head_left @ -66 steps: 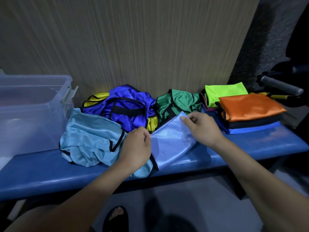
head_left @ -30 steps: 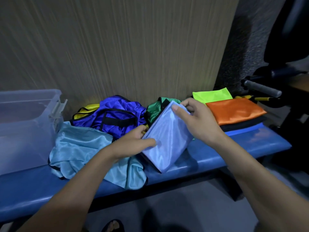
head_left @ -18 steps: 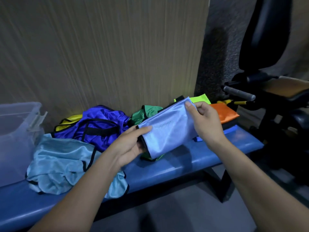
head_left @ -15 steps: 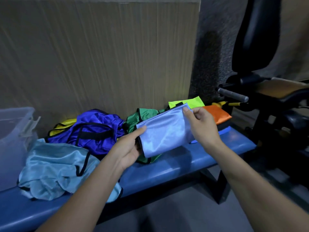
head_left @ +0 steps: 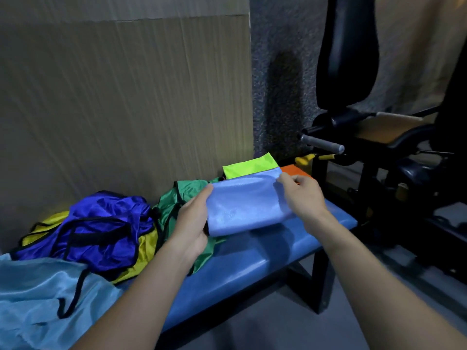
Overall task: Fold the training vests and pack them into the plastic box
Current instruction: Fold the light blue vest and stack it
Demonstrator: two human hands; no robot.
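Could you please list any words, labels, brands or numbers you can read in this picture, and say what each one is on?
None: no text can be read anywhere in this view.
The folded blue vest held between the left hand and right hand shows plain fabric.
The other vests on the bench and the gym machine show no legible marks.

A plain periwinkle-blue folded vest (head_left: 246, 204) is being shown with a slight sheen. A royal-blue vest (head_left: 101, 231) is being edged in black trim, as are a yellow vest (head_left: 145, 251), a green vest (head_left: 177, 200) and a pale sky-blue vest (head_left: 38, 299). Neon lime (head_left: 249, 166) and orange (head_left: 294, 171) folded vests are being displayed on a solid blue bench (head_left: 252, 263), against a tan streaked wall panel (head_left: 126, 97).
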